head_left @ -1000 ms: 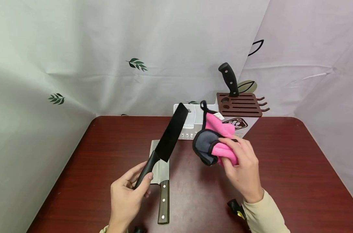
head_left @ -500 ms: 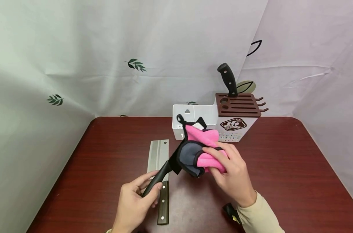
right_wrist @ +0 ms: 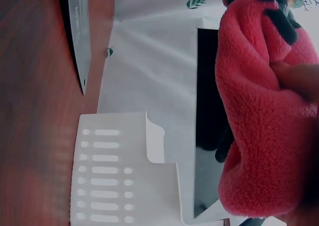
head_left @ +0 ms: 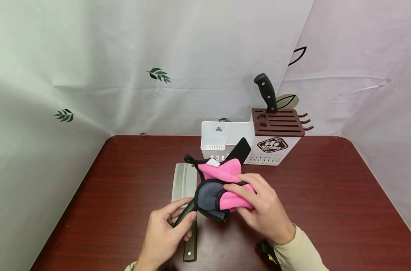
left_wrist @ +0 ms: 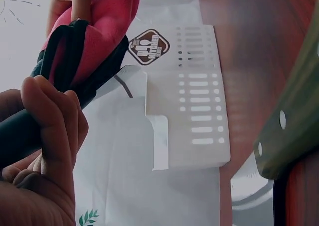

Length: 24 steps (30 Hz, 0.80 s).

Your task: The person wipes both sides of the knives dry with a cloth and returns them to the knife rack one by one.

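Observation:
My left hand [head_left: 166, 227] grips the dark handle [head_left: 185, 212] of a broad knife with a black blade [head_left: 240, 150], held up tilted over the table. In my right hand [head_left: 264, 209] is a bunched pink and grey cloth [head_left: 222, 171] with black trim, laid over the middle of the blade and hiding it. Only the blade's far end shows past the cloth. The right wrist view shows the dark blade [right_wrist: 209, 86] beside the fluffy pink cloth [right_wrist: 254, 131]. Under the left hand lies a cleaver [head_left: 183, 182] on the table, its riveted handle [left_wrist: 289, 101] close in the left wrist view.
At the back stands a white knife holder [head_left: 268, 150] with a brown slotted top [head_left: 283, 126], side hooks and a low tray [head_left: 213, 131]. A black-handled knife [head_left: 267, 92] is in one slot. A black object [head_left: 267, 249] with a yellow mark lies partly under the right sleeve.
The cloth has moved left and down from apart onto the black knife, then along it to near the handle. My left hand has shifted right, tilting the knife further right.

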Available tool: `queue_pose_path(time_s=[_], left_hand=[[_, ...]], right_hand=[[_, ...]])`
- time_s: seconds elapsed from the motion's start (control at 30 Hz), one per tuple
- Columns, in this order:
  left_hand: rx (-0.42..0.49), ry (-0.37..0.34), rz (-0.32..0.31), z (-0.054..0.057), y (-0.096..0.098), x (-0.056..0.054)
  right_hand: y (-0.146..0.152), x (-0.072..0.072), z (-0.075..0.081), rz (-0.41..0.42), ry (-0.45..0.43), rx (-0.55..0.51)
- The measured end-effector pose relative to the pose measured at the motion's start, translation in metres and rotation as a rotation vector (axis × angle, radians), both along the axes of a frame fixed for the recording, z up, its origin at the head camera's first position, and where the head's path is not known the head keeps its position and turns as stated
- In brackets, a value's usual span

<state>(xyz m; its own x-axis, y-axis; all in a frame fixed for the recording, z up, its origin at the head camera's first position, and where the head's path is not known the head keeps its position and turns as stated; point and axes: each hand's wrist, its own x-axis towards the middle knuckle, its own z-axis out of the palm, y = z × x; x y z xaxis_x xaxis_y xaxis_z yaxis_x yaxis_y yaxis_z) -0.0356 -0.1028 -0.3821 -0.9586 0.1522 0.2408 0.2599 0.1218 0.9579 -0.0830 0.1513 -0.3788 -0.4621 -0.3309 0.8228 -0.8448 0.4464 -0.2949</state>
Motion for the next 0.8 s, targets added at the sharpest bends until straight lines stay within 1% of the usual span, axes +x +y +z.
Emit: queue_pose_path(time_s=[0.13, 0.3, 0.4, 0.53, 0.63, 0.8], left_hand=[[0.002, 0.016, -0.038, 0.0002, 0.0021, -0.0015], [0.003, 0.0, -0.065, -0.0012, 0.0054, -0.0023], [0.027, 0.004, -0.098, -0.0022, 0.0061, -0.0026], [0.049, 0.022, -0.136, -0.0036, 0.0057, -0.0033], [0.045, 0.029, -0.14, -0.004, 0.0054, -0.003], [0.028, 0.018, -0.14, -0.0027, 0.0055, -0.0019]], right_hand=[[-0.0014, -0.0003, -0.0013, 0.036, 0.004, 0.03], [-0.0015, 0.0006, -0.0043, 0.022, -0.035, 0.068], [-0.001, 0.0005, -0.0053, 0.013, -0.047, 0.071], [-0.0013, -0.0004, -0.0062, -0.001, -0.057, 0.048], [-0.0021, -0.0012, -0.0072, -0.019, -0.061, 0.012], [-0.0019, -0.0027, -0.0088, -0.057, -0.072, -0.042]])
